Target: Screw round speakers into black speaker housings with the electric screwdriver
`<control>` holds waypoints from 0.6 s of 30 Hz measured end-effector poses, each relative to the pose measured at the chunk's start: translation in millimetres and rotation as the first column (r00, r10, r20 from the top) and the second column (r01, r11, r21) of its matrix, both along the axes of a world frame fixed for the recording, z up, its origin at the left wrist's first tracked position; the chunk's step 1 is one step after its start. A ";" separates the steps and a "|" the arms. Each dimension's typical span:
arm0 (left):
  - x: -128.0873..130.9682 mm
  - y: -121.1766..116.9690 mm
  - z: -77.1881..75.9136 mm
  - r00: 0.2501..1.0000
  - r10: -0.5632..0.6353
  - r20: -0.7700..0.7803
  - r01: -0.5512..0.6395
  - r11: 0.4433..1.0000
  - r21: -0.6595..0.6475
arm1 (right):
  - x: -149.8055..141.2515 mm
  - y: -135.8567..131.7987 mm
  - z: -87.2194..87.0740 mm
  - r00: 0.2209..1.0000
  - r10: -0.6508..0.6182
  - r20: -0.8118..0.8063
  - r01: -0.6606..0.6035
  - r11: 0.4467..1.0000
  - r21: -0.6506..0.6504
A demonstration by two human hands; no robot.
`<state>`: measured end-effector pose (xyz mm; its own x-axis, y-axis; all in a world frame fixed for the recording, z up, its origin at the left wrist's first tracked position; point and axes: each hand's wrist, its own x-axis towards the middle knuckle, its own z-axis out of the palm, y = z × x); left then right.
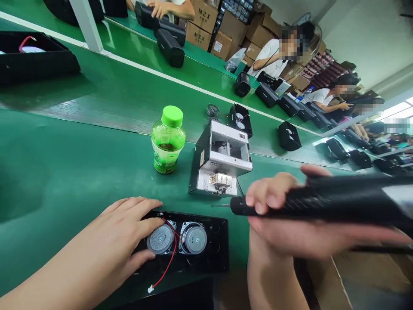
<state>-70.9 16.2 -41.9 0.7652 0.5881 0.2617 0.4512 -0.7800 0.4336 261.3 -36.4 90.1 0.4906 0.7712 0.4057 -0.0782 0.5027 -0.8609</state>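
My left hand [124,234] lies flat with fingers spread on the left end of a black speaker panel [216,254] at the near edge of the green bench. Two round grey speaker drivers [177,239] sit in the panel, joined by a red wire ending in a white plug [150,289]. My right hand [287,219] is wrapped round a black electric screwdriver [322,200], held level with its thin bit [221,206] pointing left, just below the white and black screw feeder box [222,159].
A green-capped bottle [168,140] stands left of the feeder. Black speaker housings [289,136] ride the conveyor belt [112,92] beyond. Other people sit at the far side with cardboard boxes [206,21] behind them. A black tray [35,54] lies far left.
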 end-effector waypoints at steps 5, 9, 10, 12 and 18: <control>0.7 -2.7 8.7 1.000 0.022 0.008 -0.022 0.999 -0.025 | -27.5 -31.2 -7.4 0.981 0.192 -0.022 -0.190 0.980 0.054; 3.9 -6.4 14.2 1.000 0.020 0.017 -0.019 0.997 -0.070 | -48.2 -15.5 -31.8 0.926 0.371 -0.063 -0.371 0.928 0.011; 4.9 -7.4 15.6 0.999 0.026 0.019 -0.025 0.997 -0.076 | -50.4 -10.9 -37.5 0.915 0.397 -0.076 -0.397 0.918 0.011; 6.5 -9.2 18.0 0.999 0.034 0.013 -0.032 0.996 -0.085 | -52.1 -4.2 -45.8 0.904 0.418 -0.090 -0.418 0.908 0.016; 8.1 -10.6 21.7 0.997 0.032 -0.066 -0.042 0.987 -0.155 | -56.4 2.1 -46.4 0.904 0.405 -0.138 -0.409 0.913 -0.003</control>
